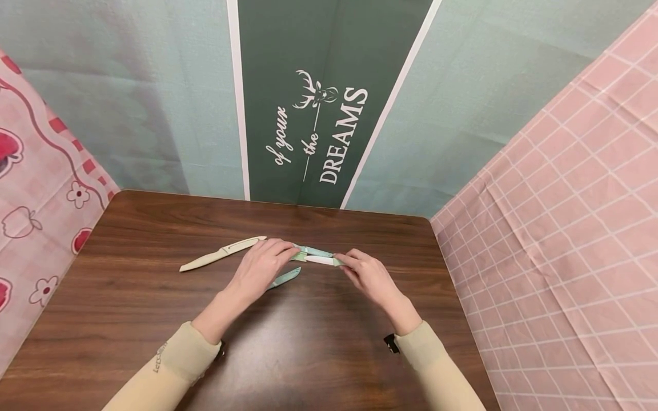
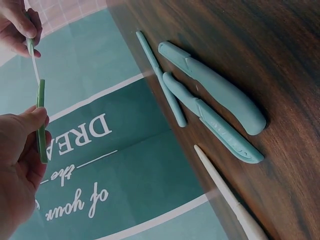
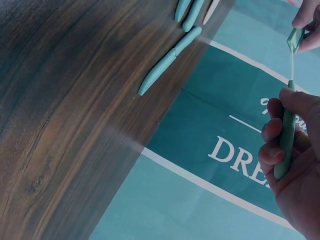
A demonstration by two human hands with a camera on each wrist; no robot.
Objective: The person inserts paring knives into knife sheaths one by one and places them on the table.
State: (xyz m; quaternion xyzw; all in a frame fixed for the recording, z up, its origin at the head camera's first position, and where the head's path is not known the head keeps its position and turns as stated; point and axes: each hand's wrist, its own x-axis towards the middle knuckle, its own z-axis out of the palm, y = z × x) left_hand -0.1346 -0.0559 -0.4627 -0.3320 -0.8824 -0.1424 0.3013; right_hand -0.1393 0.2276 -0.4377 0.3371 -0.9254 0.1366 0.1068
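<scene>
My left hand pinches a green blade cover between thumb and fingers. In my right hand, the fingers curl round the green handle of a small knife. Its white blade spans the gap between the hands, with the tip end at the mouth of the cover. Both are held up above the table. Below them lie several teal sheathed knives, two side by side and a third touching one at an angle. Part of the nearest teal knife is hidden behind my left hand in the head view.
A cream sheathed knife lies on the brown wooden table, left of the teal ones. Behind the table hangs a green cloth with white lettering. Pink patterned cloths stand along both sides.
</scene>
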